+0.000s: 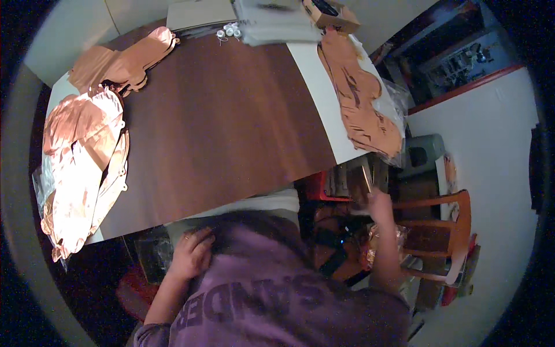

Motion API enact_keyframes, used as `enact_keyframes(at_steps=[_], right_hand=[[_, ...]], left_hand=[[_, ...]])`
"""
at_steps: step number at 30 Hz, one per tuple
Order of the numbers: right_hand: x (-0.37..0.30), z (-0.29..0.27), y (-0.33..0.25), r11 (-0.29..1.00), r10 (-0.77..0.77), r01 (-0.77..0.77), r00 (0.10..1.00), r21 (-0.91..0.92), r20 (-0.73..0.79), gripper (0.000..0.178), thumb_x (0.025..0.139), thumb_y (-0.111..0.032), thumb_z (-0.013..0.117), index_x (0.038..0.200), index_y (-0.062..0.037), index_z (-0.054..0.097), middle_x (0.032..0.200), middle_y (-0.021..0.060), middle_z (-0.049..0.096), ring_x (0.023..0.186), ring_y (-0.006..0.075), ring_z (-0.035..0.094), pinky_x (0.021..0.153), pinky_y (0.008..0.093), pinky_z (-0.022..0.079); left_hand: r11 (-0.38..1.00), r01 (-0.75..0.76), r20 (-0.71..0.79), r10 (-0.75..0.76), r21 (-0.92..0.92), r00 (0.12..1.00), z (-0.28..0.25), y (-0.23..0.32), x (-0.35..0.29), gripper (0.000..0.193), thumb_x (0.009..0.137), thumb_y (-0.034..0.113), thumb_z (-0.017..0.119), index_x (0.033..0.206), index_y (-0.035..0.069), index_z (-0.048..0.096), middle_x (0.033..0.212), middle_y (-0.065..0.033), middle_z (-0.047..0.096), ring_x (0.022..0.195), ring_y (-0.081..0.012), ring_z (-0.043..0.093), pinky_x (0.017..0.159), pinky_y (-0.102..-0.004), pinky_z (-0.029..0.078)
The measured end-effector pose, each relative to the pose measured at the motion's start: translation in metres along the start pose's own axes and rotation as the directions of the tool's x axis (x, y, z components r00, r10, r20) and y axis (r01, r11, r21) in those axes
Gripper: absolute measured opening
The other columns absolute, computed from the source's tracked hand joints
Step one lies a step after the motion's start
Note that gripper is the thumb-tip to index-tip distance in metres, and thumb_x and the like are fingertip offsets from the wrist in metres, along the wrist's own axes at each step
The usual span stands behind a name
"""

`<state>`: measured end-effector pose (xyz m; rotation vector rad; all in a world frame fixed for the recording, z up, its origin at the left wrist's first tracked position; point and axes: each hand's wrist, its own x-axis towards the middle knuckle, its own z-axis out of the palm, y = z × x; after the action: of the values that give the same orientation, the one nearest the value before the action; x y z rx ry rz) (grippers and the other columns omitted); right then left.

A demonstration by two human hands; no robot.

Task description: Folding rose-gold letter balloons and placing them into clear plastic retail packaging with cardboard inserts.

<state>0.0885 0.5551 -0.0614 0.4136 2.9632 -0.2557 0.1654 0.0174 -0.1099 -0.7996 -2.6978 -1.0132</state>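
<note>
My left hand (193,250) lies on my lap against the purple shirt (248,272), its fingers loosely extended and holding nothing. Out to the right, beyond the table corner, my right hand (380,207) is closed round a thin, pale, stick-like thing (367,178) that points up and away. What kind it is, I cannot make out. Flat copper-coloured foil balloons (84,150) with small edge tabs lie along the table's left side. Another copper foil stack (361,95) lies along the right edge, above my right hand.
The brown-topped table (219,121) has white edges. At its back are small white ribbon rolls (229,32), clear plastic packaging (277,23) and a cardboard box (332,17). To the right stand a wooden chair (459,231), a red container (319,188) and a grey-green bin (424,153).
</note>
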Motion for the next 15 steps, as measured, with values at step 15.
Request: enact_keyframes(at_steps=[15], right_hand=[[0.128,0.198,-0.005,0.941,-0.262,0.311,0.918,0.134,-0.297,0.026,0.088,-0.026,0.055,0.091,-0.0044,0.069,0.092,0.0221,0.067,0.084,0.0385,0.066,0.073,0.0501,0.053]], left_hand=[[0.995,0.034,-0.014,-0.033,0.091,0.999,-0.020,0.001,0.005,0.029,0.072,0.008,0.066,0.101,0.007,0.067,0.111,-0.0101,0.065,0.087,-0.0289,0.064,0.074,-0.0410,0.052]])
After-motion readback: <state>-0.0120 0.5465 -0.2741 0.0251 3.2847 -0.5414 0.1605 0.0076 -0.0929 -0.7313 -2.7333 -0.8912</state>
